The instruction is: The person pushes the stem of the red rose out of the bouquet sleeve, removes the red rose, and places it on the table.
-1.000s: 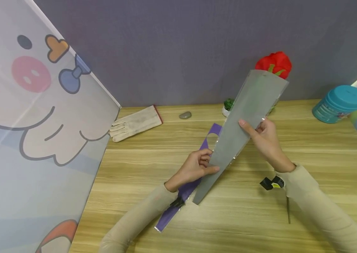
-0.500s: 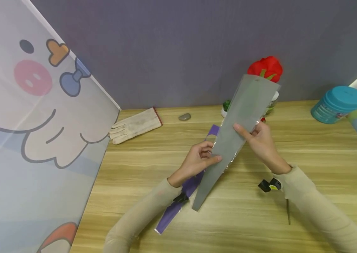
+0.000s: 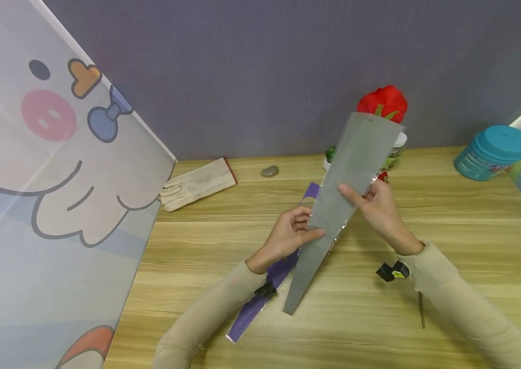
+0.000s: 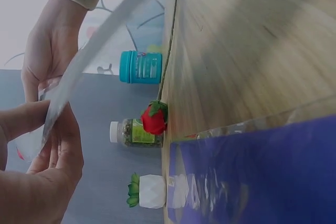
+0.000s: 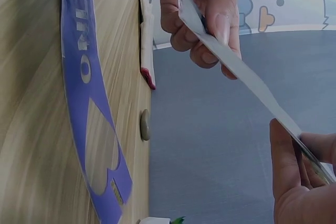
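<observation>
A long tapered grey flower sleeve [image 3: 348, 164] slants up to the right above the table, its narrow end toward the person. From its wide top end rises a red rose [image 3: 382, 102] with green leaves below the bloom. My left hand [image 3: 283, 238] pinches the sleeve's left edge at mid-length, thumb on the front. Higher up, my right hand [image 3: 378, 210] pinches the right edge, thumb also in front. Beneath lies a purple sleeve [image 5: 79, 51] with a heart-shaped window, partly hidden by the left arm. Another red rose [image 4: 154, 118] lies on the table behind the right hand.
A work glove [image 3: 200, 184] and a grey stone [image 3: 269, 171] lie at the back left. Along the back wall stand a small potted plant [image 4: 151, 190], a white-lidded jar [image 3: 395, 151] and a teal tub [image 3: 493, 154]. A patterned wall borders the left side.
Both hands have shifted the grey sleeve and its rose slightly left and down. The white-lidded jar now shows more beside the sleeve. Both hands keep their hold.
</observation>
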A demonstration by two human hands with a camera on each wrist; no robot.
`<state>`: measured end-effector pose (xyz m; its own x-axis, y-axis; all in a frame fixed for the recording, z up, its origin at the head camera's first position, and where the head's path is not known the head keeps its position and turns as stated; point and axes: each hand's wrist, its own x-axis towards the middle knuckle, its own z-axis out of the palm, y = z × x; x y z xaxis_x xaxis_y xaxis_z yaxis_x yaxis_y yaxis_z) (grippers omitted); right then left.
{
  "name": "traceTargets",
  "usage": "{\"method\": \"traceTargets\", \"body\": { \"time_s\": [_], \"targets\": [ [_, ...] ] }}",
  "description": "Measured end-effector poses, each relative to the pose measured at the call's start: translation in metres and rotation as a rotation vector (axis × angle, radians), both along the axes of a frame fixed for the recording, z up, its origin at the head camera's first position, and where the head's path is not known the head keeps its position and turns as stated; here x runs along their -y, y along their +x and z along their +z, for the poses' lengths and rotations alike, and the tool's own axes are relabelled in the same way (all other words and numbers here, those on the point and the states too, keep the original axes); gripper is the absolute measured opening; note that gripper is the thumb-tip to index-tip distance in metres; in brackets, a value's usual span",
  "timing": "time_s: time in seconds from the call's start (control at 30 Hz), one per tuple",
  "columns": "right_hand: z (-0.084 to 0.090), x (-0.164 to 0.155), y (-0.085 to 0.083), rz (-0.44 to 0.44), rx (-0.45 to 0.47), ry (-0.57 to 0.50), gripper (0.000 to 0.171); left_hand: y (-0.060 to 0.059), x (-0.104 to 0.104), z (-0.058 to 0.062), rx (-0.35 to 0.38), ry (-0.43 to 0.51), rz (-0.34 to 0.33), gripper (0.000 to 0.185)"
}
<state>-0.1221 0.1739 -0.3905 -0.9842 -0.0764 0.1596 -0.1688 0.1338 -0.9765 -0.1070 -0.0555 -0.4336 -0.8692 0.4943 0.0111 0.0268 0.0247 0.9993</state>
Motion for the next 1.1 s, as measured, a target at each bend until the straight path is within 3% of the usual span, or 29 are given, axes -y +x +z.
{"method": "traceTargets", "body": {
  "time_s": [0.57,0.9,1.1],
  "targets": [
    [0.0,-0.005,0.0,0.098,0.029,0.056,0.047,0.0,0.004,-0.002,-0.006,-0.005,0.005,0.034],
    [-0.004,-0.008,0.001,0.121,-0.008,0.075,0.051,0.003,0.005,-0.004,-0.022,-0.006,0.006,0.034],
    [-0.011,-0.008,0.004,0.15,-0.04,0.034,0.05,0.005,0.004,-0.004,-0.047,-0.057,0.035,0.033]
  ]
}}
